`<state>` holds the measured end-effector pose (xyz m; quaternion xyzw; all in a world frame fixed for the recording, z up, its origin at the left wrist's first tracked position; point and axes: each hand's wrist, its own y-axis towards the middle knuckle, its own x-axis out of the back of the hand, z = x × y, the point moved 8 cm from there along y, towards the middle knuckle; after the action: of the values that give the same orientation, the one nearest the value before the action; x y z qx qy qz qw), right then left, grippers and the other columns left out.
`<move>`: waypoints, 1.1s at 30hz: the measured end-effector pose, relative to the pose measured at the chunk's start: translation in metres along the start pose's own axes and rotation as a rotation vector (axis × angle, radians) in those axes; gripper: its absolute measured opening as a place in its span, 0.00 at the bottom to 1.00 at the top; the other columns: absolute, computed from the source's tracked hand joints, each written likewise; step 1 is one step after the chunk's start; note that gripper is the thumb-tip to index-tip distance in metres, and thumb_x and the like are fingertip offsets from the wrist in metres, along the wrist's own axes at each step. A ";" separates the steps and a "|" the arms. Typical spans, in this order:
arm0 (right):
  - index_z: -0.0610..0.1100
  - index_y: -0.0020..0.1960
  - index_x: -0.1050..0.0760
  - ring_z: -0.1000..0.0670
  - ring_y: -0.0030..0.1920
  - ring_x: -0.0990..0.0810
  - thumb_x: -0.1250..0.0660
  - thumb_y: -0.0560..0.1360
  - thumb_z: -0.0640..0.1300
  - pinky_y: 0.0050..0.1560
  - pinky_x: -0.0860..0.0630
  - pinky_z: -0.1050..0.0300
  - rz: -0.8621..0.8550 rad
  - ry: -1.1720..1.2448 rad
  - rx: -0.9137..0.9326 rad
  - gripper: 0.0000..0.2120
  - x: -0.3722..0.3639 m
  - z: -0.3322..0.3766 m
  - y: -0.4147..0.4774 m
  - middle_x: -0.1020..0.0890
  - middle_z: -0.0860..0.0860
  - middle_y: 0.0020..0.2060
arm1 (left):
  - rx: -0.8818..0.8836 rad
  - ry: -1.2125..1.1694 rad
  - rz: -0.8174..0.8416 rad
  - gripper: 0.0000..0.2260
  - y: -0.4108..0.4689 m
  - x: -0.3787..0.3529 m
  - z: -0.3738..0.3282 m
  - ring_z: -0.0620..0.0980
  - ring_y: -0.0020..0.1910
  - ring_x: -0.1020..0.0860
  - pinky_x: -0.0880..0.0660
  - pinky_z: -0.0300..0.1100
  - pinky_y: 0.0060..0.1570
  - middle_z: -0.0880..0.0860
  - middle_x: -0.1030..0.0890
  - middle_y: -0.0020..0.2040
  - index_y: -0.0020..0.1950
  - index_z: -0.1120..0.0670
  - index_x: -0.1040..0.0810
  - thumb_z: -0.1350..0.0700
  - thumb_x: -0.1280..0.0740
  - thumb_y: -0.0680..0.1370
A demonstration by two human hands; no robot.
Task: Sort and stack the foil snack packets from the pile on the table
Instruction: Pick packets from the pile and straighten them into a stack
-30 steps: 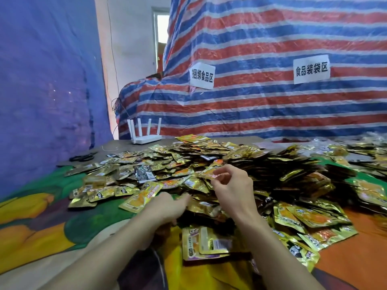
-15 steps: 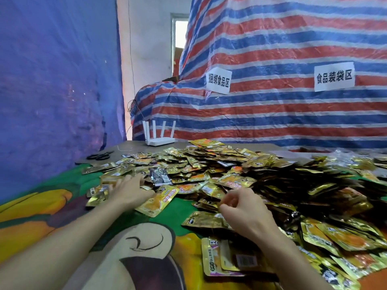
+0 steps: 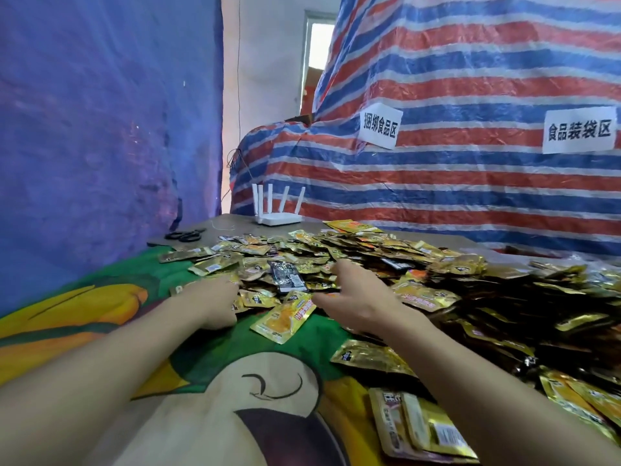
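The left hand (image 3: 208, 302) had its fingertips buried in the pile (image 3: 470, 290), so its grip could not be told. The pile ran off the right edge. The near stack (image 3: 420, 428) was cut by the bottom edge, its print blurred.

Single head-worn wide-angle view — forward and slightly down, close over the table (image 3: 232, 228), toward the striped tarp (image 3: 453, 196)
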<state>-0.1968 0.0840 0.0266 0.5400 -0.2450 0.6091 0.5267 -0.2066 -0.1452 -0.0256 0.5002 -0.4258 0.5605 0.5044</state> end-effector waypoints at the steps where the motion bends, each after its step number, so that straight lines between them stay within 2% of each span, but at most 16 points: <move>1: 0.43 0.71 0.33 0.44 0.63 0.25 0.33 0.75 0.63 0.63 0.24 0.46 0.049 -0.030 0.005 0.33 -0.011 0.002 0.015 0.24 0.44 0.65 | -0.010 0.008 0.006 0.17 -0.001 0.001 -0.004 0.55 0.64 0.25 0.25 0.48 0.54 0.54 0.27 0.65 0.65 0.53 0.30 0.54 0.36 0.77; 3: 0.41 0.77 0.40 0.41 0.73 0.32 0.33 0.72 0.71 0.71 0.30 0.43 0.145 -0.084 -0.018 0.47 -0.031 0.001 0.039 0.32 0.42 0.74 | -0.026 0.032 0.018 0.22 -0.005 0.003 -0.011 0.56 0.64 0.26 0.26 0.48 0.48 0.54 0.27 0.67 0.71 0.50 0.34 0.57 0.37 0.77; 5: 0.41 0.80 0.45 0.40 0.77 0.39 0.33 0.66 0.77 0.75 0.36 0.40 0.243 -0.090 -0.095 0.57 -0.052 -0.008 0.054 0.38 0.42 0.78 | -0.046 0.066 0.020 0.27 -0.007 0.004 -0.017 0.57 0.66 0.26 0.27 0.49 0.49 0.55 0.27 0.69 0.76 0.46 0.39 0.57 0.37 0.78; 6: 0.41 0.80 0.44 0.40 0.77 0.38 0.34 0.64 0.79 0.74 0.36 0.39 0.289 -0.088 -0.145 0.59 -0.062 -0.014 0.058 0.37 0.42 0.78 | -0.058 0.071 0.015 0.27 -0.008 0.004 -0.020 0.58 0.66 0.26 0.26 0.50 0.52 0.55 0.27 0.69 0.76 0.46 0.39 0.57 0.37 0.78; 8: 0.43 0.74 0.35 0.40 0.72 0.31 0.34 0.61 0.81 0.70 0.34 0.40 0.331 -0.136 -0.221 0.55 -0.073 -0.023 0.060 0.28 0.45 0.71 | -0.067 0.071 0.005 0.26 -0.010 0.005 -0.022 0.58 0.67 0.27 0.26 0.52 0.58 0.54 0.27 0.70 0.76 0.44 0.37 0.57 0.38 0.78; 10: 0.47 0.53 0.25 0.41 0.64 0.26 0.33 0.62 0.79 0.62 0.35 0.42 0.260 -0.204 -0.203 0.38 -0.072 -0.023 0.064 0.21 0.49 0.54 | -0.052 0.049 -0.010 0.27 -0.011 0.007 -0.022 0.57 0.70 0.29 0.28 0.52 0.62 0.52 0.29 0.73 0.76 0.41 0.35 0.57 0.38 0.78; 11: 0.48 0.45 0.26 0.42 0.61 0.26 0.31 0.64 0.76 0.57 0.37 0.43 0.218 -0.207 -0.185 0.31 -0.070 -0.021 0.066 0.22 0.51 0.47 | -0.037 0.023 -0.025 0.26 -0.012 0.009 -0.021 0.56 0.71 0.29 0.29 0.52 0.63 0.51 0.29 0.74 0.76 0.40 0.35 0.57 0.38 0.79; 12: 0.49 0.42 0.28 0.43 0.58 0.28 0.29 0.65 0.72 0.54 0.39 0.44 0.197 -0.195 -0.180 0.27 -0.068 -0.019 0.065 0.25 0.51 0.43 | -0.020 -0.009 -0.041 0.26 -0.013 0.010 -0.020 0.55 0.71 0.29 0.30 0.51 0.64 0.50 0.29 0.74 0.75 0.39 0.33 0.57 0.38 0.79; 16: 0.50 0.41 0.29 0.43 0.53 0.28 0.24 0.63 0.66 0.53 0.41 0.45 0.214 -0.117 -0.221 0.23 -0.063 -0.015 0.057 0.23 0.50 0.42 | 0.025 -0.079 -0.137 0.21 -0.020 0.016 -0.020 0.56 0.68 0.27 0.30 0.52 0.64 0.50 0.26 0.70 0.70 0.40 0.27 0.57 0.36 0.79; 19: 0.49 0.42 0.31 0.42 0.56 0.28 0.22 0.58 0.65 0.57 0.36 0.44 0.263 -0.070 -0.252 0.27 -0.063 -0.013 0.052 0.24 0.49 0.45 | -0.042 -0.108 -0.301 0.13 -0.032 0.028 -0.028 0.56 0.64 0.26 0.29 0.53 0.61 0.50 0.25 0.63 0.64 0.47 0.23 0.56 0.36 0.80; 22: 0.47 0.44 0.30 0.43 0.56 0.23 0.23 0.60 0.66 0.62 0.25 0.45 0.389 -0.040 -0.246 0.28 -0.070 -0.012 0.045 0.21 0.46 0.50 | -0.129 -0.305 -0.464 0.02 -0.046 0.048 -0.030 0.56 0.54 0.23 0.27 0.48 0.49 0.51 0.23 0.53 0.51 0.52 0.26 0.57 0.36 0.79; 24: 0.44 0.49 0.29 0.46 0.50 0.19 0.22 0.65 0.62 0.57 0.20 0.48 0.413 0.032 -0.245 0.27 -0.071 -0.012 0.043 0.21 0.47 0.47 | -0.136 -0.499 -0.500 0.06 -0.052 0.057 -0.026 0.56 0.46 0.23 0.26 0.48 0.42 0.51 0.23 0.45 0.44 0.50 0.30 0.59 0.35 0.78; 26: 0.44 0.50 0.29 0.50 0.43 0.22 0.22 0.69 0.57 0.55 0.23 0.49 0.341 0.016 -0.218 0.23 -0.064 -0.008 0.045 0.22 0.50 0.43 | -0.104 -0.690 -0.549 0.10 -0.056 0.065 -0.017 0.52 0.41 0.24 0.28 0.45 0.37 0.51 0.23 0.40 0.41 0.50 0.31 0.59 0.33 0.78; 29: 0.46 0.41 0.36 0.52 0.37 0.27 0.22 0.71 0.50 0.59 0.27 0.46 0.250 -0.017 -0.222 0.21 -0.055 -0.002 0.046 0.24 0.51 0.39 | -0.009 -0.993 -0.617 0.10 -0.061 0.071 0.000 0.46 0.38 0.24 0.33 0.38 0.33 0.50 0.22 0.39 0.40 0.51 0.27 0.61 0.28 0.76; 31: 0.45 0.41 0.34 0.49 0.42 0.22 0.21 0.70 0.46 0.68 0.29 0.39 0.234 0.030 -0.247 0.21 -0.055 0.000 0.045 0.23 0.49 0.39 | 0.073 -1.191 -0.618 0.11 -0.061 0.068 0.012 0.48 0.40 0.21 0.29 0.38 0.33 0.51 0.19 0.41 0.42 0.51 0.24 0.64 0.25 0.73; 33: 0.44 0.41 0.33 0.45 0.49 0.19 0.20 0.69 0.43 0.65 0.26 0.43 0.217 0.102 -0.271 0.19 -0.054 -0.001 0.043 0.22 0.48 0.41 | 0.156 -1.363 -0.595 0.15 -0.062 0.060 0.021 0.50 0.42 0.19 0.25 0.39 0.32 0.52 0.18 0.43 0.43 0.50 0.23 0.68 0.23 0.70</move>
<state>-0.2436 0.0504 -0.0113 0.4031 -0.3545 0.6504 0.5374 -0.1416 -0.1494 0.0353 0.8651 -0.4497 -0.0054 0.2222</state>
